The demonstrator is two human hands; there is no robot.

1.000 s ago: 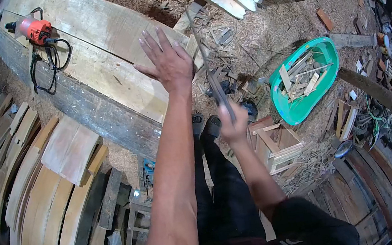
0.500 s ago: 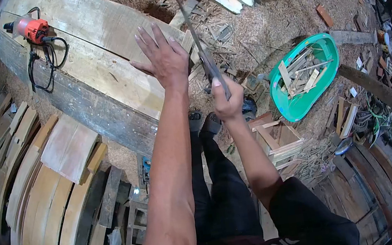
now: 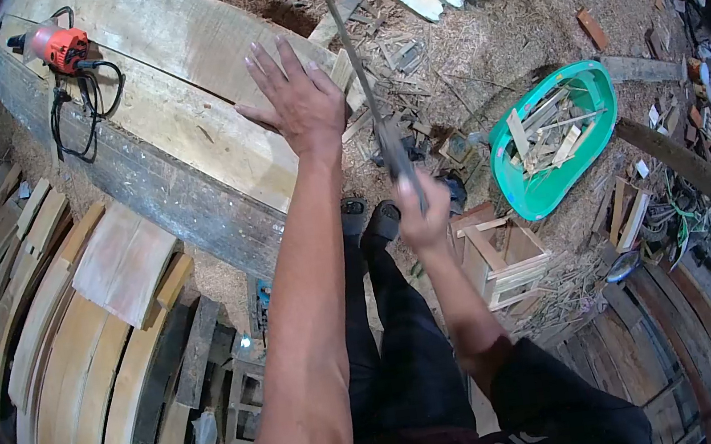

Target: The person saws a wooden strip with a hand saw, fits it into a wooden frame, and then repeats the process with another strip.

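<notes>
The left hand [image 3: 305,112] lies palm down near the right end of the far board [image 3: 197,41], fingers spread and gripping nothing; its thumb reaches the seam with the near board [image 3: 171,116]. The right hand [image 3: 423,213] is closed around the handle end of a saw [image 3: 393,147], with the blade pointing to the far side, just beyond the boards' right end. The saw is blurred, so whether its teeth touch wood cannot be told.

As for how far the work has come, the two boards lie side by side over a grey beam [image 3: 163,189], with a dark gap running along much of the seam. A small block [image 3: 342,71] sits by the right end, between the left hand and the blade; whether it is joined to the boards or loose is unclear. No finished cut can be made out there, so the sawing seems unfinished, though its depth is hidden.

A red power tool [image 3: 65,49] rests at the boards' left end, its black cord [image 3: 120,87] looped beside it. To the right, a green basin [image 3: 541,197] holds wood scraps [image 3: 552,133], with a wooden crate [image 3: 513,255] nearer. Curved planks [image 3: 66,377] are stacked at near left.
</notes>
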